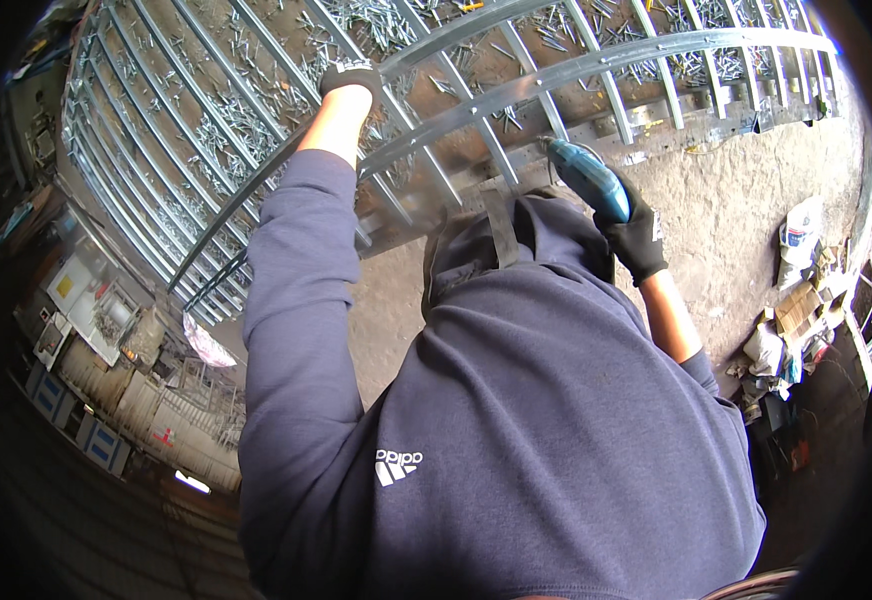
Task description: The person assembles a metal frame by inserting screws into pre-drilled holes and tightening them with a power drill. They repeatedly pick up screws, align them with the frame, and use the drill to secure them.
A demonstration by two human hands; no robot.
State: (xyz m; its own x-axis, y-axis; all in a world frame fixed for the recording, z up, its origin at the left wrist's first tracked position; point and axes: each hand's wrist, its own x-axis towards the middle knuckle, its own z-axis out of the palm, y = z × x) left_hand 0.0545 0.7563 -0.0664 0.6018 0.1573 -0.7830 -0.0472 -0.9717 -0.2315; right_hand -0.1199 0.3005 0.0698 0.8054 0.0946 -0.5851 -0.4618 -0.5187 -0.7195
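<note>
A large grid-like metal frame [546, 84] of curved rails and many crossing bars lies across the top of the view. My left hand [352, 76], in a black glove, is at one of its curved rails with the fingers closed around the metal, though the fingertips are hidden. In my right hand [637, 236], also gloved in black, is a teal-blue power tool [588, 178]. The hand wraps its rear part. The tool's front end points up and left, close to the near ends of the crossing bars. I cannot make out its tip.
Loose screws or nails [218, 130] are scattered on a brown surface beneath the bars. Worn concrete floor [756, 200] stretches to the right. A white sack [801, 235] and a heap of cardboard [799, 308] are at far right. Equipment and stacked material [151, 400] stand at lower left.
</note>
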